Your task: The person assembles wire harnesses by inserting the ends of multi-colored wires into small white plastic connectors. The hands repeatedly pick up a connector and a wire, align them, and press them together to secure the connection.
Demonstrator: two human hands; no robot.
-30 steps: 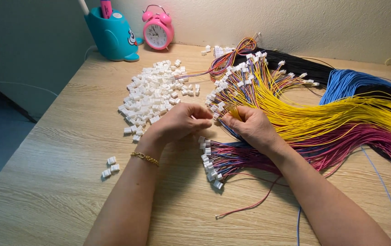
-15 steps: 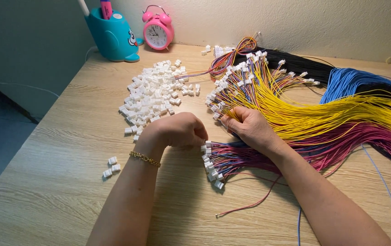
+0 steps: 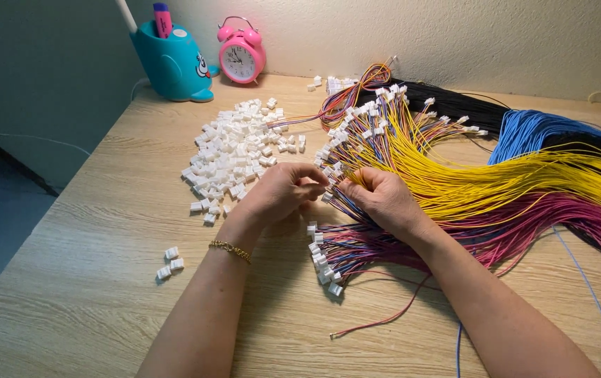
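**Wooden desk, wires and white plugs**

Pinched at fingertips: left hand (image 3: 283,192) closed on a small white plug (image 3: 312,185), right hand (image 3: 383,199) closed on thin wires (image 3: 343,183) at mid-desk (image 3: 90,245). Just left, a plug heap (image 3: 234,157); just below, finished leads (image 3: 328,259). Spread right: yellow bundle (image 3: 496,182), pink bundle (image 3: 560,224), blue bundle (image 3: 532,133). Behind: pink clock (image 3: 242,59), teal holder (image 3: 172,64).

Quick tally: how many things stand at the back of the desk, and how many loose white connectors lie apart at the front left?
Pink twin-bell alarm clock: 1
Teal whale-shaped pen holder: 1
Stray white plastic connectors: 3
Total: 5
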